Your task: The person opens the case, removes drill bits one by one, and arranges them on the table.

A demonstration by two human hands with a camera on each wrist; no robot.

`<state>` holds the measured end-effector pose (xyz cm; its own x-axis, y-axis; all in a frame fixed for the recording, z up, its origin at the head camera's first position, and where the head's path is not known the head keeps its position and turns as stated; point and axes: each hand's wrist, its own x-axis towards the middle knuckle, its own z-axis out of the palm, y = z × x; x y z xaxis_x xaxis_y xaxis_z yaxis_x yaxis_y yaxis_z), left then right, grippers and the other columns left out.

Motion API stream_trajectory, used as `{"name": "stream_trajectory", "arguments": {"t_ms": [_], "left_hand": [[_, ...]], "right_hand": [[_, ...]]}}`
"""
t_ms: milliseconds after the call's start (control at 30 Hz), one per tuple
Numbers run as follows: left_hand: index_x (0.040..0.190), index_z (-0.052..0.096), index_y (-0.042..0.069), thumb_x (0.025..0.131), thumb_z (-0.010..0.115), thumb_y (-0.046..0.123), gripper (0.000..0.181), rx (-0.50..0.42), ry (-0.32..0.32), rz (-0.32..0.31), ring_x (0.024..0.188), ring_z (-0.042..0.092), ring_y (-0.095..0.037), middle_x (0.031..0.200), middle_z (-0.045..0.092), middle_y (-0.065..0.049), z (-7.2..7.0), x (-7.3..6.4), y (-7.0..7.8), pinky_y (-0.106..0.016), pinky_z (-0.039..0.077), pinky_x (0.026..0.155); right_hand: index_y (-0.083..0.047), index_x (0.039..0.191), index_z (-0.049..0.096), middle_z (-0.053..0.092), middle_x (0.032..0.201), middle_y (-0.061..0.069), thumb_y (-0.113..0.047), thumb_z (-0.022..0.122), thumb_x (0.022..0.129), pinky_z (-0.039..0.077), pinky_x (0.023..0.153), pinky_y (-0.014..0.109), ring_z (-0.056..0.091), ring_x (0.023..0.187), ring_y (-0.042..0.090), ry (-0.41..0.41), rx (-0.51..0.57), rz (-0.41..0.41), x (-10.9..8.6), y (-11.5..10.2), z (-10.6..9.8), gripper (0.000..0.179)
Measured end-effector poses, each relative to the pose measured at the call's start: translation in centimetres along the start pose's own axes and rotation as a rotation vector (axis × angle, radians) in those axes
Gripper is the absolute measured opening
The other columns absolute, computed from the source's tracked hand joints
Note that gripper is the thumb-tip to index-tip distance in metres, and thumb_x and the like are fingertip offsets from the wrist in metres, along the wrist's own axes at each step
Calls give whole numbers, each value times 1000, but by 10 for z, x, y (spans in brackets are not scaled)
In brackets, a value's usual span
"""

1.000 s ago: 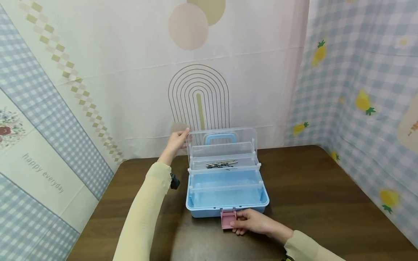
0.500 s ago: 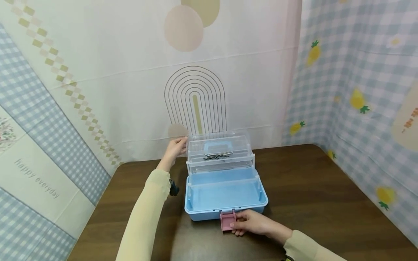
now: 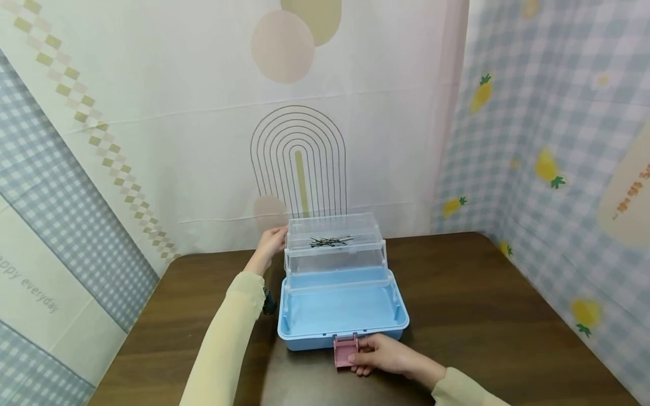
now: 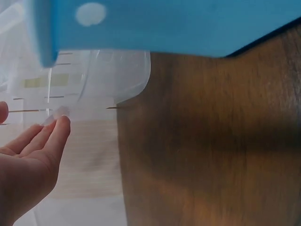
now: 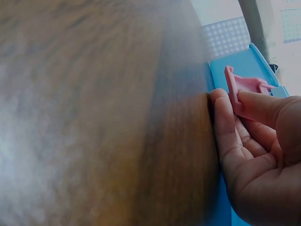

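A light-blue toolbox [image 3: 340, 310] stands on the table, its clear lid [image 4: 117, 70] tipped back and its clear trays [image 3: 335, 260] fanned out behind the base. Several thin metal rods [image 3: 330, 241], perhaps drill bits, lie in the upper tray. At the lid's left side, my left hand [image 3: 271, 241] holds the edge; in the left wrist view its fingertips meet the clear plastic, while the head view hides most fingers. My right hand [image 3: 383, 355] pinches the pink latch [image 3: 345, 352] at the box's front, thumb inside it and fingers beneath.
The brown wooden table [image 3: 467, 316] extends to both sides of the box. Behind it hangs a patterned white cloth [image 3: 218, 169], close to the lid. A checked cloth [image 3: 513, 146] covers the right side.
The lid has tipped further back and down, and the trays have spread backward with the rods. My left hand has lowered with the lid. The right hand keeps its hold on the latch.
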<state>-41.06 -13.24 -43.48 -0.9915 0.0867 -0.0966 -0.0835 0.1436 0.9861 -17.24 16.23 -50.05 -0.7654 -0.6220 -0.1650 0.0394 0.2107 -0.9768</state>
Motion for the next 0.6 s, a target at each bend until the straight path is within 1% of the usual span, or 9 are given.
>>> {"name": "stream_trajectory", "arguments": {"t_ms": [100, 267, 367, 433, 500, 600], "left_hand": [[150, 42, -4, 108, 48, 32, 56, -6, -9, -10, 132, 52, -34, 146, 49, -25, 1, 2, -3, -39, 45, 106], [151, 41, -4, 108, 48, 34, 58, -14, -20, -2, 135, 48, -34, 149, 47, -24, 0, 5, -5, -40, 43, 108], [151, 42, -3, 108, 47, 33, 56, -12, -33, -8, 134, 49, -34, 150, 46, -22, 0, 4, -10, -40, 42, 109], [150, 43, -4, 109, 47, 31, 54, -26, -42, -27, 135, 49, -34, 150, 46, -21, 0, 5, -17, -40, 41, 110], [150, 42, -5, 108, 47, 29, 54, -62, -43, -40, 135, 48, -34, 150, 46, -22, 1, 5, -22, -40, 40, 110], [150, 41, -6, 108, 49, 29, 55, -106, -44, -36, 137, 46, -35, 151, 44, -22, 1, 6, -27, -41, 38, 112]], "right_hand": [[6, 101, 70, 72, 88, 12, -13, 63, 100, 56, 65, 23, 65, 73, 12, -1, 6, -8, 0, 1, 2, 20], [8, 102, 69, 72, 88, 12, -12, 62, 101, 56, 66, 23, 65, 72, 11, -6, 12, -16, 0, 0, 1, 21], [9, 101, 69, 72, 87, 11, -12, 62, 101, 56, 66, 23, 65, 72, 10, -9, 17, -18, 0, -1, 0, 22], [10, 101, 68, 73, 87, 12, -12, 62, 101, 56, 65, 23, 65, 72, 10, -13, 19, -18, 0, -2, 1, 22], [10, 101, 68, 72, 88, 12, -12, 62, 101, 55, 65, 23, 65, 72, 10, -18, 20, -16, 0, -2, 1, 23], [9, 102, 69, 72, 88, 12, -12, 62, 101, 55, 65, 23, 65, 72, 11, -16, 19, -7, 0, -3, 0, 22]]}}
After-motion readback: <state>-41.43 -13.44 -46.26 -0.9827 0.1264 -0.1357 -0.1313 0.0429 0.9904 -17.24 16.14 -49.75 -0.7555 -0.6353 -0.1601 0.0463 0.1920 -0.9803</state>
